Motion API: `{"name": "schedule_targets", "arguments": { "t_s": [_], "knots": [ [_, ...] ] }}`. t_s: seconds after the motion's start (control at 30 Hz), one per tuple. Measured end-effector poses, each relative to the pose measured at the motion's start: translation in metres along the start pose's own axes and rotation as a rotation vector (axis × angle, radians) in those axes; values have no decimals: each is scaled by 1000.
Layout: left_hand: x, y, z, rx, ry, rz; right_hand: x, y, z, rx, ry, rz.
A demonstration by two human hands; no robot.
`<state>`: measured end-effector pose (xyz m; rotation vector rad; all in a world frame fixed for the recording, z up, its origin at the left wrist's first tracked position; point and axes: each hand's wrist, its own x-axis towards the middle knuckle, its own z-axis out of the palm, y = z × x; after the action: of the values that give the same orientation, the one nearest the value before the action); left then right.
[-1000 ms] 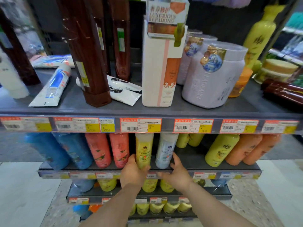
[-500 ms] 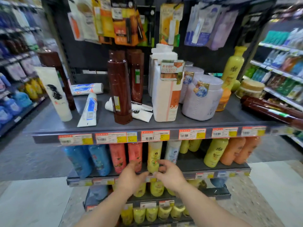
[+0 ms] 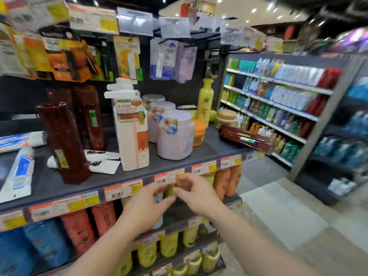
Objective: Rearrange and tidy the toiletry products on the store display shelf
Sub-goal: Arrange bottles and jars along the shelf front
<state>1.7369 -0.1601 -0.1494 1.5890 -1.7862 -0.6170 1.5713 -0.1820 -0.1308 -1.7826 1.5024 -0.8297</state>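
My left hand (image 3: 148, 206) and right hand (image 3: 196, 193) hover empty, fingers loosely spread, in front of the top shelf (image 3: 127, 176), where I judge the fallen tubes (image 3: 19, 172) at far left need standing next

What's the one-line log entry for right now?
left hand: open, empty | right hand: open, empty | both: raised before shelf edge | tall brown bottle: upright

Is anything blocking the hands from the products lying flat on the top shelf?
Nothing visible. Both hands, left and right, hover empty at the shelf's front edge; the toppled white tube lies just beyond it, beside the upright brown bottle.
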Motion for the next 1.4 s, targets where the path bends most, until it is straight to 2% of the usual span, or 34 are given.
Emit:
{"name": "schedule_targets", "arguments": {
  "t_s": [0.13,0.37,0.6,0.83,1.0,1.2,1.4],
  "knots": [
    [41,54,7,-119,49,64,26,-12,-63,-21,117,-71],
    [138,133,53,-101,166,205,117,-3,-172,-122,181,-189],
    [227,175,90,-121,391,66,231,25,-247,-80,95,-223],
    [254,182,89,-6,568,-63,333,29,-239,-54,-6,-243],
    [260,187,82,96,606,-95,374,25,-215,-184,-34,-237],
    [257,185,85,86,605,-165,383,28,-205,-179,-9,-264],
    [249,185,90,46,606,-138,345,31,-228,-28,-48,-433]
  ]
}}
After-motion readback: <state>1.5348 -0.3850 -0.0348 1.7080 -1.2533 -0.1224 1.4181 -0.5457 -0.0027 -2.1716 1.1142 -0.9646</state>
